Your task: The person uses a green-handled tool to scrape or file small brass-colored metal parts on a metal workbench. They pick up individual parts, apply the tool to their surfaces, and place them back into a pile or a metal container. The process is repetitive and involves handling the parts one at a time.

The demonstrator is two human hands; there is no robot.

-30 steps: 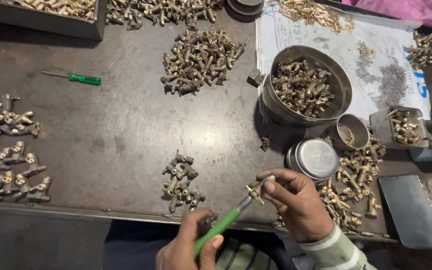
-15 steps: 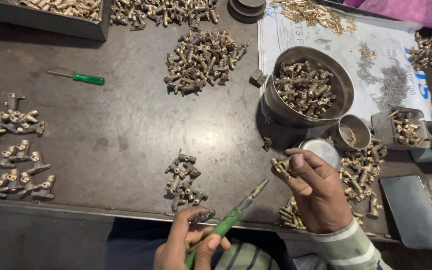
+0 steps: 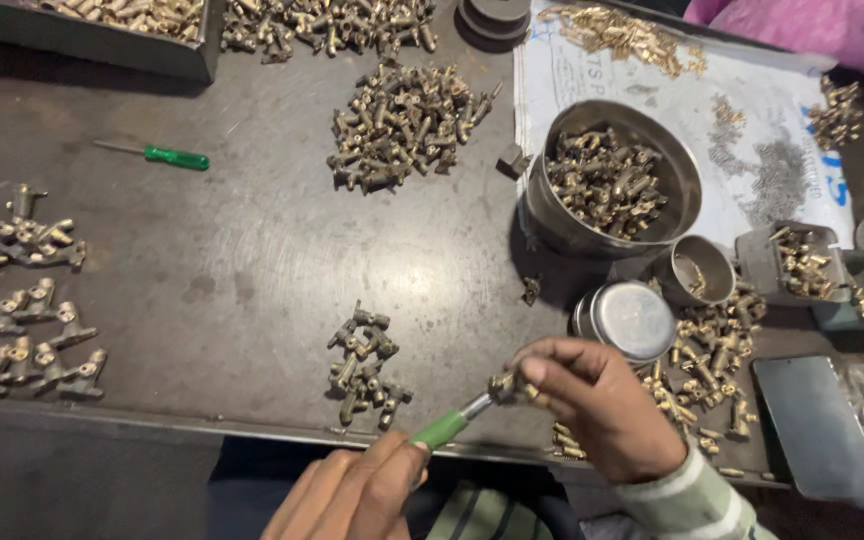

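Observation:
My left hand [image 3: 357, 495] grips a green-handled screwdriver [image 3: 447, 427] at the near edge of the dark metal table [image 3: 222, 270]. Its tip meets a small brass fitting [image 3: 504, 385] pinched in the fingers of my right hand [image 3: 602, 405]. A small pile of brass fittings [image 3: 364, 365] lies just left of the hands. More brass parts [image 3: 702, 360] are heaped right of my right hand.
A big steel bowl [image 3: 687, 165] holds brass parts, with a small cup [image 3: 697, 268] and a round lidded tin [image 3: 630, 318] near it. A second green screwdriver [image 3: 157, 154] lies far left. Rows of assembled fittings [image 3: 22, 300] line the left edge. A large heap [image 3: 407, 125] sits centre back.
My right hand with the brass fitting came back down toward me from beside the tin. The screwdriver tip stays against the fitting.

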